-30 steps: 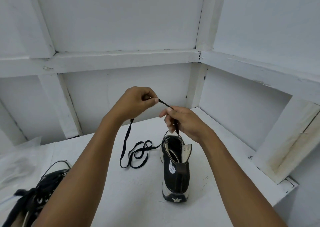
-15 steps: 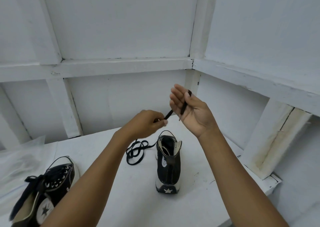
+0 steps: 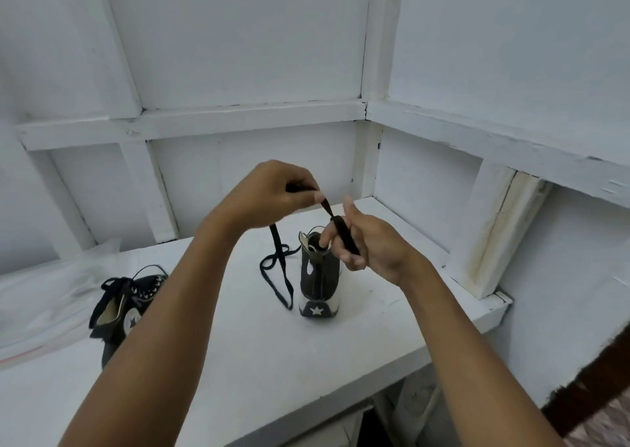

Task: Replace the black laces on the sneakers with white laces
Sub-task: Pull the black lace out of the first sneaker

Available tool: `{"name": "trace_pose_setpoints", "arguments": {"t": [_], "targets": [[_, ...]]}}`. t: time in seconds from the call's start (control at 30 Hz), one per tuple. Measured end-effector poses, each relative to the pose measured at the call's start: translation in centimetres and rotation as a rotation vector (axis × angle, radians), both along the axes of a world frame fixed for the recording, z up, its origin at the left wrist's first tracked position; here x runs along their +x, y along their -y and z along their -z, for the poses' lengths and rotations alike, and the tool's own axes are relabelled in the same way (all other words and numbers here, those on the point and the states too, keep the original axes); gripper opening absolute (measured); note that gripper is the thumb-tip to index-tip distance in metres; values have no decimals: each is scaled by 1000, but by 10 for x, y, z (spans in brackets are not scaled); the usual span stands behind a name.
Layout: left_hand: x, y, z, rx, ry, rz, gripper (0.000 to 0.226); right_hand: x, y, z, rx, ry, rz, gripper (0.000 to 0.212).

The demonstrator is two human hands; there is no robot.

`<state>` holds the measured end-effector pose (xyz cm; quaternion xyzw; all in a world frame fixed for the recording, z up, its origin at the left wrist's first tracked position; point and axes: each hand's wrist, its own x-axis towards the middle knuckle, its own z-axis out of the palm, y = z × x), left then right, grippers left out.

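Observation:
A black high-top sneaker stands heel toward me on the white shelf, with no lace in it. Its black lace is out of the shoe. My left hand pinches the lace above the shoe. My right hand has the lace wound around its fingers as a black band. The loose length hangs from my left hand and loops on the shelf left of the shoe. A second black sneaker, still with black laces, lies at the left.
A clear plastic bag lies at the far left of the shelf. White framed walls close the back and right. The shelf's front edge runs diagonally at lower right, with a dark wooden piece beyond it.
My right hand has come down from head height with the lace now wrapped around its fingers. My left hand rose and drew more lace up off the shelf.

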<state>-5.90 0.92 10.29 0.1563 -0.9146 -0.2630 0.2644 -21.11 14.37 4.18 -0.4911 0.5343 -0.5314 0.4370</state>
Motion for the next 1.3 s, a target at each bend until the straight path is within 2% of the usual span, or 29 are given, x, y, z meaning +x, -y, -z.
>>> {"name": "trace_pose_setpoints", "arguments": {"t": [0.07, 0.17, 0.27, 0.37, 0.43, 0.53, 0.63, 0.7, 0.83, 0.9, 0.97, 1.1, 1.17, 1.23, 1.3], "targets": [[0, -2, 13, 1, -48, -80, 12, 5, -14, -3, 23, 150, -89, 70], [-2, -15, 45, 16, 16, -159, 19, 11, -31, -4, -77, 453, -151, 71], [0, -43, 69, 69, 206, -62, 29, 16, -42, -1, -245, 712, -92, 72], [3, -76, 72, 30, 405, 65, 31, 18, -45, 8, -345, 822, 33, 77], [4, -89, 64, -24, 488, 132, 31, 17, -45, 14, -337, 769, 144, 78], [10, -100, 42, -54, 536, 226, 29, 18, -51, 19, -227, 472, 284, 75], [17, -98, 11, 51, 432, 277, 17, 23, -59, 18, -68, 136, 300, 82], [17, -88, -4, 116, 318, 286, 12, 24, -61, 15, -6, 58, 211, 88], [6, -48, -9, 115, 92, 159, 7, 21, -57, 6, 66, 111, -2, 89], [-5, -25, 6, 148, -8, 88, 7, 15, -49, 1, 37, 198, -86, 87], [-17, -11, 26, 143, -25, 33, 14, 10, -40, -4, -35, 341, -103, 87], [-33, -5, 59, 89, 144, 60, 35, 0, -15, -6, -289, 718, 15, 87], [-36, -7, 64, 57, 280, 118, 36, -7, -2, -4, -371, 793, 110, 86], [-37, -8, 61, 13, 414, 199, 33, -14, 8, -1, -380, 715, 210, 84], [-35, -9, 49, -14, 498, 274, 27, -19, 16, 6, -306, 506, 328, 82]]}}
